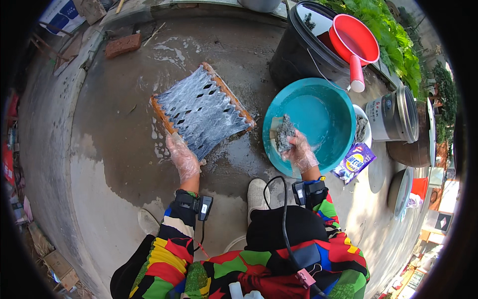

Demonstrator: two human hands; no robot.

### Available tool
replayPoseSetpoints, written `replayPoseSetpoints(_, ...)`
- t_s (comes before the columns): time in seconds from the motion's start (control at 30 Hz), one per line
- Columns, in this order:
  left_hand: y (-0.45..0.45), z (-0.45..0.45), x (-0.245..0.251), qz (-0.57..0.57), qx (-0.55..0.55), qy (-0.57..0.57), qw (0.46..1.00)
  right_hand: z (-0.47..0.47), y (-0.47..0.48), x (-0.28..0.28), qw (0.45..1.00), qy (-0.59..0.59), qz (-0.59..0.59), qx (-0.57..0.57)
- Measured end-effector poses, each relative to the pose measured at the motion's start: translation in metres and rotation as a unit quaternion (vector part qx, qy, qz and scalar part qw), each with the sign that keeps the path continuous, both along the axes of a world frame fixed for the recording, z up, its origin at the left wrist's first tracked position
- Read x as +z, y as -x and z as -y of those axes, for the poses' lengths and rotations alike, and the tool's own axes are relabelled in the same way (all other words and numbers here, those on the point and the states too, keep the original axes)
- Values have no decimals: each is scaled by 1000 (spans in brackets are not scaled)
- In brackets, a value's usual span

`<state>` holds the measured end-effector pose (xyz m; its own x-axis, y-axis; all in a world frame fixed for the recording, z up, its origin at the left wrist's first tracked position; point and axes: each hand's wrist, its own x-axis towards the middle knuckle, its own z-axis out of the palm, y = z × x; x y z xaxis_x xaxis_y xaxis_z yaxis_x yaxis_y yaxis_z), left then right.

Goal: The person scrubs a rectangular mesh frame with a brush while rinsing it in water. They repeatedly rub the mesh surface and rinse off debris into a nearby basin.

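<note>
My left hand (183,157), in a clear plastic glove, grips the near left edge of a wooden-framed folding stool (201,108), whose seat is woven from grey-blue fabric strips and streaked with suds. My right hand (298,151), gloved too, is closed around a grey scouring pad (284,132) over the left side of a teal plastic basin (338,157). A pale block-like piece (274,130) lies against the pad; whether my fingers touch it I cannot tell. Shallow, slightly sudsy water (312,112) covers the basin's bottom.
Beyond the basin stands a black bucket (295,56) of water with a red dipper (356,41) on its rim. To the right are a purple detergent bag (354,162), a lidded white-grey pail (390,114) and a metal basin (399,192). A brick (123,45) lies on the wet concrete.
</note>
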<state>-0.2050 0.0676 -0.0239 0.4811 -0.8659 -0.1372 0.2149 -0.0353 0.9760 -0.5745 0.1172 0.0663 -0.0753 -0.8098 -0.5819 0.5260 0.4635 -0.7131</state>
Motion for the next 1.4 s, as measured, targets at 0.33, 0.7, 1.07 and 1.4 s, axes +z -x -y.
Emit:
replayPoseSetpoints(0.33, 13, 1, 23, -200, 39, -33, 978, 148, -199, 62, 432, 447, -604, 499)
replayPoseSetpoints(0.7, 12, 6, 30, -436, 27, 51, 898, 149, -253, 44, 471, 404, -615, 487)
replayPoseSetpoints(1.07, 17, 4, 50, -289, 62, -20, 955, 181, -275, 32, 512, 385, -634, 433)
replayPoseSetpoints(1.4, 16, -3, 47, -57, 21, -29, 998, 257, -246, 25, 502, 263, -768, 298)
